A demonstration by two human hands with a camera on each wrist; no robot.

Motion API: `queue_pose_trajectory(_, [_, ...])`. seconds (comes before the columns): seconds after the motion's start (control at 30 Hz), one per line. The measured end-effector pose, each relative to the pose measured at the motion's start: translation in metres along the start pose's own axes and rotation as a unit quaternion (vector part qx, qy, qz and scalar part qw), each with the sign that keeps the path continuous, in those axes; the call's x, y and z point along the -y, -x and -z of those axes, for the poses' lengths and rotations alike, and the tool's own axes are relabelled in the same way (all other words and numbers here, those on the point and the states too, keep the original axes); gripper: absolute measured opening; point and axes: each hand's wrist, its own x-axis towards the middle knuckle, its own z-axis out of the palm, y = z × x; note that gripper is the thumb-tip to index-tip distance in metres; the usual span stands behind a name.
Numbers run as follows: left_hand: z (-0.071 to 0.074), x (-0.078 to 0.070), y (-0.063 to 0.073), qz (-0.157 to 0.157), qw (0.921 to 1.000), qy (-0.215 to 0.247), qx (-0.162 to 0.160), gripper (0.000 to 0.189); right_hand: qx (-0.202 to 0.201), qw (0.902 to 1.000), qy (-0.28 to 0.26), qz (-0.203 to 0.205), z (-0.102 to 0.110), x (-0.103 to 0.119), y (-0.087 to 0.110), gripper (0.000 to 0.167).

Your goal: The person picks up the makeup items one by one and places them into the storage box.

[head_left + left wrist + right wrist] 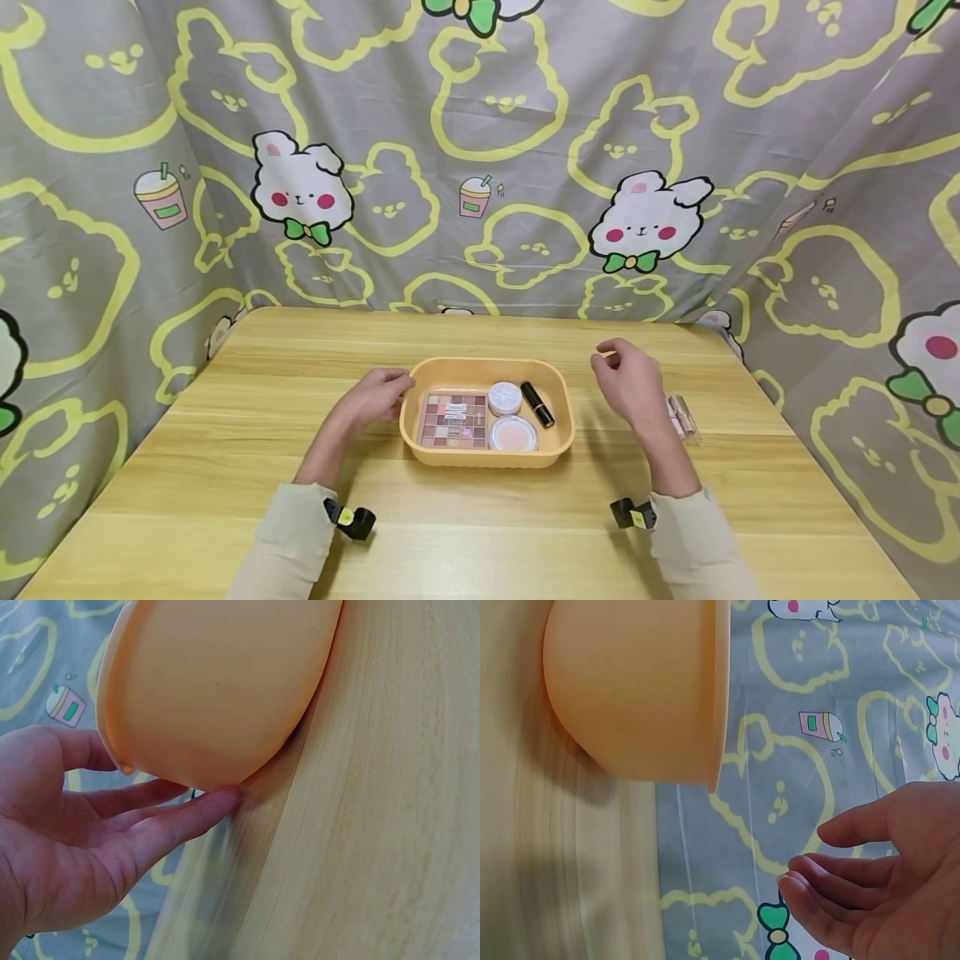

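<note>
1. A person seated at a light wooden table (225, 467) works over an orange plastic tray (486, 454) set at the middle of the tabletop, in front of a grey curtain (525, 125) printed with yellow-outlined rabbits.
2. The left hand (375, 398) rests against the tray's left end; the left wrist view shows its fingers (187, 817) nearly straight, touching the tray's outer wall (217, 682) low down where it meets the table, with the thumb near the rim. The hand is open, not clasped round the tray.
3. The right hand (628, 383) hangs in the air to the right of the tray, apart from it, fingers loosely bent and holding nothing; the right wrist view shows the relaxed fingers (832, 877) with the tray's wall (637, 690) well clear of them.
4. Inside the tray lie an eyeshadow palette (453, 419) on the left, a round white jar (505, 398) and a round compact (513, 434) beside it, and a black lipstick tube (537, 403) slanted along the right side.
5. A small clear-and-pink tube (682, 417) lies on the table just beyond the right wrist, outside the tray.
6. Both forearms wear cream sleeves (292, 542), each with a small black wrist camera (351, 518) strapped at the cuff.
</note>
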Motion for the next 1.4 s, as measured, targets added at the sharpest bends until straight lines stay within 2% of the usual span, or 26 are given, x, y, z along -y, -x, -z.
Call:
queue_pose_trajectory(0.97, [0.000, -0.001, 0.001, 0.001, 1.0000, 0.005, 0.001, 0.057, -0.013, 0.9991, -0.004, -0.041, 0.017, -0.031, -0.009, 0.036])
queue_pose_trajectory(1.13, [0.000, -0.001, 0.001, 0.000, 1.0000, 0.003, 0.000, 0.057, -0.004, 0.9985, -0.002, -0.054, 0.019, -0.041, -0.010, 0.037])
queue_pose_trajectory(1.4, [0.001, 0.000, 0.000, 0.001, 1.0000, -0.002, 0.000, 0.056, 0.039, 0.9967, 0.013, -0.069, 0.019, -0.054, -0.014, 0.046])
